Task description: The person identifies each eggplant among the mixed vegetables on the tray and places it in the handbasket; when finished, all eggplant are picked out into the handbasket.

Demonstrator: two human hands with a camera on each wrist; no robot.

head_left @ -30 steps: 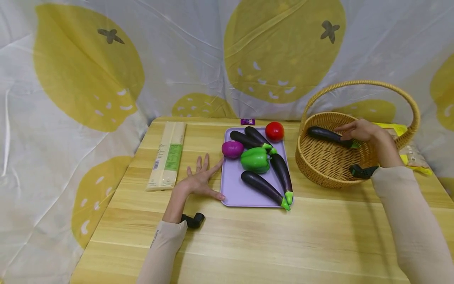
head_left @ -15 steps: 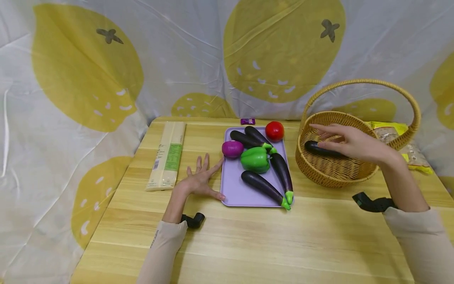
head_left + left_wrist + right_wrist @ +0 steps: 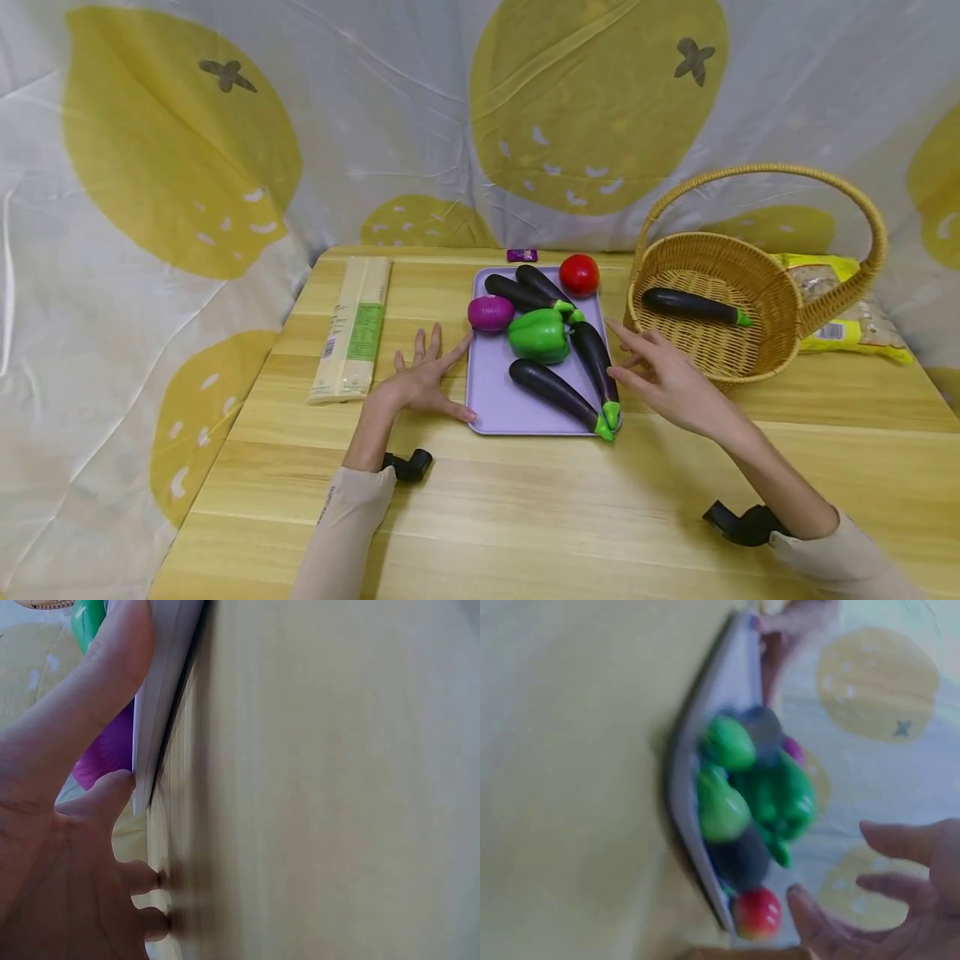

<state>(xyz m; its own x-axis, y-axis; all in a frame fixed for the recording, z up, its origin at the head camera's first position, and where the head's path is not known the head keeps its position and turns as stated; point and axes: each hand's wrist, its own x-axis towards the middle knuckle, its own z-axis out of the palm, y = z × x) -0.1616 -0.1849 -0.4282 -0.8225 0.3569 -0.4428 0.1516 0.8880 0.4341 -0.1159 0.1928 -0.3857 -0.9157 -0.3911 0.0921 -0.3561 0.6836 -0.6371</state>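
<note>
A lilac tray (image 3: 491,400) bears several dark eggplants, one of them (image 3: 555,393) at its front, plus a green bell pepper (image 3: 539,337), a purple onion (image 3: 491,313) and a red tomato (image 3: 579,275). With fingers spread, my left hand (image 3: 420,385) touches the tray's left edge with thumb and index fingertip. My right hand (image 3: 671,383) is over the tray's right side, fingers apart and holding nothing, fingertips close by the right-hand eggplant (image 3: 595,362). Inside the wicker basket (image 3: 708,364) to the right lies another eggplant (image 3: 693,306).
The basket's tall handle (image 3: 765,171) arches above it. Behind the basket lies a yellow bag (image 3: 862,321). A flat noodle-like packet (image 3: 352,329) rests left of the tray, and a small purple wrapped item (image 3: 522,256) beyond it. A lemon-print cloth (image 3: 390,108) hangs behind the table.
My right hand let go of the eggplant in the basket, then came out leftward to the tray's right side. The left hand has stayed at the tray's edge.
</note>
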